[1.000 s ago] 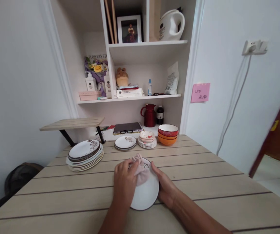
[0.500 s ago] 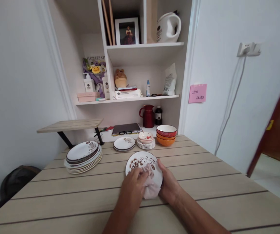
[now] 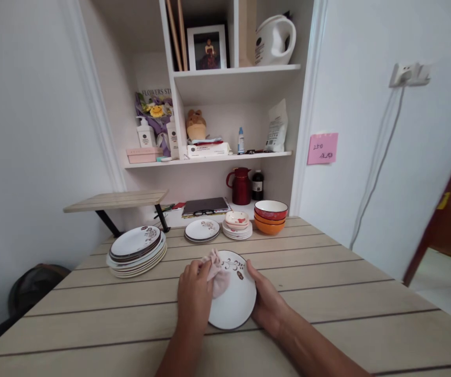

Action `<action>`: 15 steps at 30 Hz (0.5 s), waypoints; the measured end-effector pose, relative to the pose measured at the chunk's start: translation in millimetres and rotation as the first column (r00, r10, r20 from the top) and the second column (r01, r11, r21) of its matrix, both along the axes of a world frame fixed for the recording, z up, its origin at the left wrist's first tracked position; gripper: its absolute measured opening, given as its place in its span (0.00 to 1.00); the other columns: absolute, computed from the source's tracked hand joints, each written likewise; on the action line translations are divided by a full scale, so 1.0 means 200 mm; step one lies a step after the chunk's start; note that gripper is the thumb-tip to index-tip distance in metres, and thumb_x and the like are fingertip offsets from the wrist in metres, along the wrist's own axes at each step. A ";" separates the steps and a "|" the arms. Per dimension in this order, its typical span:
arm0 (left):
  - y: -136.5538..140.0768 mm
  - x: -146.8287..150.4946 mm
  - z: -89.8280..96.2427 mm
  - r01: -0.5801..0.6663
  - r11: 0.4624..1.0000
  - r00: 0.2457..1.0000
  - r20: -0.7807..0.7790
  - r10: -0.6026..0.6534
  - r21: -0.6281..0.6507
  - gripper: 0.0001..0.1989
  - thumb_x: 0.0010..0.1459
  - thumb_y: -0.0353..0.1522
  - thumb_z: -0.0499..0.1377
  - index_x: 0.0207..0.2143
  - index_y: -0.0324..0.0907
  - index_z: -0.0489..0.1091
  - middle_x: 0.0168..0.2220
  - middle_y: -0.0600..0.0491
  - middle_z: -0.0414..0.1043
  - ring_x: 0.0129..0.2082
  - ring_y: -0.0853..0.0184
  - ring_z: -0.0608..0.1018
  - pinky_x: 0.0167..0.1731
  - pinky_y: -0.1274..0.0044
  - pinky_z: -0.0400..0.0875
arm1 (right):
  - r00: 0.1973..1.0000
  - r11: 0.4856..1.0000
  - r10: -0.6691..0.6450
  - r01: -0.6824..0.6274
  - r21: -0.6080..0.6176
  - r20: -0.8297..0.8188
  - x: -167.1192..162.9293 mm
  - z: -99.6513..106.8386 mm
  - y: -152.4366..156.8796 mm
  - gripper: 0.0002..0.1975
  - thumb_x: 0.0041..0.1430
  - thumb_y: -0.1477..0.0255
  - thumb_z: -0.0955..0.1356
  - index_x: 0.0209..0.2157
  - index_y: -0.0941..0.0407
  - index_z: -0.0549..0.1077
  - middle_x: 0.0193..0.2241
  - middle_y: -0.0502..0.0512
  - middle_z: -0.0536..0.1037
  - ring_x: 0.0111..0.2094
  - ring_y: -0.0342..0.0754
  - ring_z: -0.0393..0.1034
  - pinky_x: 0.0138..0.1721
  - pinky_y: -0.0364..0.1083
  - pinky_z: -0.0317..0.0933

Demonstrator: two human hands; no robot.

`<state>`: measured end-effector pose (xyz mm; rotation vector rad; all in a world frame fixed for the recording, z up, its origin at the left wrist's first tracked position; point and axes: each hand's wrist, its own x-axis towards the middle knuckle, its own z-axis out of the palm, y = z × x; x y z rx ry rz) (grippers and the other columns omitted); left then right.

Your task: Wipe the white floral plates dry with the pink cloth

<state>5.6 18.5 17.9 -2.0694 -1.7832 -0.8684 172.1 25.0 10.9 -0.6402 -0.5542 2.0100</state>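
A white plate with a dark rim and brown flower pattern is tilted above the near part of the table. My right hand grips its right edge, thumb on the face and fingers behind. My left hand is closed on a pale pink cloth, which lies against the plate's upper left face and hides part of the pattern. Behind the plate, a small stack of matching plates lies on the table.
At left, a tall stack of plates stands by a low wooden riser. Small dishes on saucers and stacked red and orange bowls sit at the back. Behind them are a red jug and a dark laptop.
My left hand has moved the cloth from the plate's lower right face to its upper left. The plate has shifted slightly down and left, with my right hand still on its edge.
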 end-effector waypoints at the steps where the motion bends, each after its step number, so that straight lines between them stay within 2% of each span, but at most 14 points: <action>1: 0.00 0.01 0.00 0.019 0.999 1.000 -0.003 -0.019 -0.030 0.19 0.55 0.24 0.57 0.49 0.46 0.71 0.42 0.51 0.71 0.43 0.63 0.72 0.43 0.72 0.65 | 1.000 1.000 -0.007 0.007 -0.004 -0.019 0.01 -0.01 0.01 0.30 0.58 0.53 0.64 0.53 0.60 0.69 0.43 0.62 0.80 0.45 0.55 0.74 0.53 0.54 0.61; 5: -0.02 0.05 0.00 0.105 0.988 0.994 0.002 -0.106 -0.111 0.20 0.54 0.22 0.55 0.49 0.46 0.71 0.44 0.50 0.71 0.45 0.62 0.72 0.46 0.71 0.65 | 0.996 0.999 -0.029 0.025 -0.045 -0.087 0.03 -0.02 0.03 0.30 0.59 0.53 0.63 0.54 0.61 0.68 0.44 0.62 0.80 0.46 0.54 0.74 0.53 0.54 0.61; 9: -0.03 0.09 0.00 0.196 0.971 0.981 0.047 -0.191 -0.136 0.24 0.53 0.21 0.53 0.51 0.47 0.69 0.47 0.50 0.70 0.47 0.64 0.71 0.48 0.73 0.65 | 0.997 0.999 -0.033 0.030 -0.042 -0.072 0.03 -0.02 0.03 0.28 0.59 0.54 0.63 0.54 0.59 0.68 0.45 0.61 0.80 0.45 0.54 0.74 0.53 0.55 0.61; 15: -0.03 0.11 -0.01 0.209 0.967 0.977 0.074 -0.200 -0.144 0.23 0.53 0.22 0.54 0.51 0.47 0.69 0.47 0.50 0.69 0.46 0.64 0.72 0.47 0.74 0.66 | 0.999 0.999 -0.031 0.031 -0.012 0.020 0.00 -0.02 0.00 0.28 0.59 0.54 0.64 0.52 0.60 0.70 0.43 0.61 0.80 0.44 0.53 0.75 0.52 0.52 0.62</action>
